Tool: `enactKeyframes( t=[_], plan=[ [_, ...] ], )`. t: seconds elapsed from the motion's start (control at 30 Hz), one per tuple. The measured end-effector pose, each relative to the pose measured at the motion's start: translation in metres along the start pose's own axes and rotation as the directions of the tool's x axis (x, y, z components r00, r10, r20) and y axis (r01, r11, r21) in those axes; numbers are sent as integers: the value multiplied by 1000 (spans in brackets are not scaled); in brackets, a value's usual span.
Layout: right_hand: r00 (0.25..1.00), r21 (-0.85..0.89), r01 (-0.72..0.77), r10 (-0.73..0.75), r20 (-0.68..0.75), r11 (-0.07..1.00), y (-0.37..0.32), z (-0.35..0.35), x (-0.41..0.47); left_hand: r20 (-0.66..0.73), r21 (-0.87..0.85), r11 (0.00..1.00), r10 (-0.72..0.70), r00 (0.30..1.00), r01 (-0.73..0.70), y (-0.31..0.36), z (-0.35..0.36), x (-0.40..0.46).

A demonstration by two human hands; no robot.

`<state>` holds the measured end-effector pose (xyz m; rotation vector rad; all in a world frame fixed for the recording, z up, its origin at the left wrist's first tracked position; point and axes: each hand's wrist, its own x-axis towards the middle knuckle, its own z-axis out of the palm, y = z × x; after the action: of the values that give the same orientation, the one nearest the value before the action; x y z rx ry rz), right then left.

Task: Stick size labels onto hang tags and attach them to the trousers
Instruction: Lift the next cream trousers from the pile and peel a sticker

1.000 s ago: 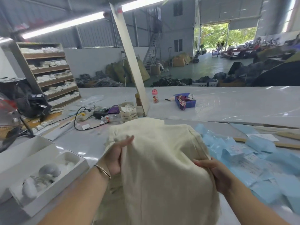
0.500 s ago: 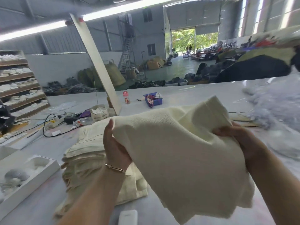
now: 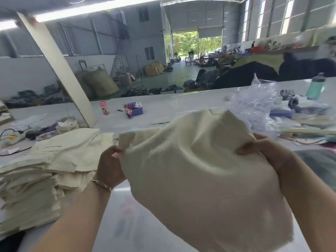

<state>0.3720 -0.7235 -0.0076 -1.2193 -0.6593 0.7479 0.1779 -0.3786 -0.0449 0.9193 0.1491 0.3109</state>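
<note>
White table (image 3: 181, 106) in a warehouse hall. I see the cream trousers (image 3: 196, 170) raised above it, spanning both hands: left hand (image 3: 110, 165) pinches their left edge, right hand (image 3: 263, 153) grips their right edge (fingers curled). Left of them, a folded stack (image 3: 45, 171).

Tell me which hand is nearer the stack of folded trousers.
Left. The left hand grips the lifted trousers right beside the stack; the right hand is farther across.

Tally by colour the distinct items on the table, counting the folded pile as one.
Cream: 2, held cream fabric trousers, folded cream garment stack
Blue: 1, small blue plastic tray
Teal: 1, teal drinking bottle
Clear: 1, crumpled clear plastic bag
Total: 5
</note>
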Motion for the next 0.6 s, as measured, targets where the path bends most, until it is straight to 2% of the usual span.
enactKeyframes(
  t=[0.03,0.1,0.13,0.17,0.27,0.33,0.37,0.43,0.5,0.53,0.6],
  plan=[
    [1000,-26,-3,3,-2,1000,-9,-12,-7,36,1,1000,14,999,-14,-8,5,-3],
    [1000,-69,-11,12,18,998,-27,-34,-19,112,-51,997,-57,992,63,-23,18,-2],
    [999,-97,-21,25,32,995,-36,-43,-24,82,-30,994,-105,991,108,-32,25,-2],
    [998,-131,-34,40,45,991,-44,-51,-28,122,-15,988,-149,981,152,-42,29,-3],
    [992,-191,-59,79,98,980,-62,-68,-35,215,44,987,-163,963,157,-60,43,-2],
    [984,-225,-83,116,135,971,-68,-73,-25,126,226,938,-297,947,264,-63,47,-3],
    [973,-253,-103,151,175,962,-69,-73,-17,49,324,900,-325,944,293,-64,44,-3],
    [928,-345,-156,257,270,926,-64,-64,4,-9,462,819,-380,925,340,-63,36,-10],
    [908,-568,-158,345,238,808,-42,-47,29,-77,478,791,-395,915,382,-59,19,-20],
    [938,-720,-124,318,140,683,-23,-39,42,-120,441,810,-374,920,387,-57,8,-25],
    [989,-939,-115,126,-78,325,26,-23,63,-278,383,829,-318,906,408,-57,-24,-36]
  ],
)
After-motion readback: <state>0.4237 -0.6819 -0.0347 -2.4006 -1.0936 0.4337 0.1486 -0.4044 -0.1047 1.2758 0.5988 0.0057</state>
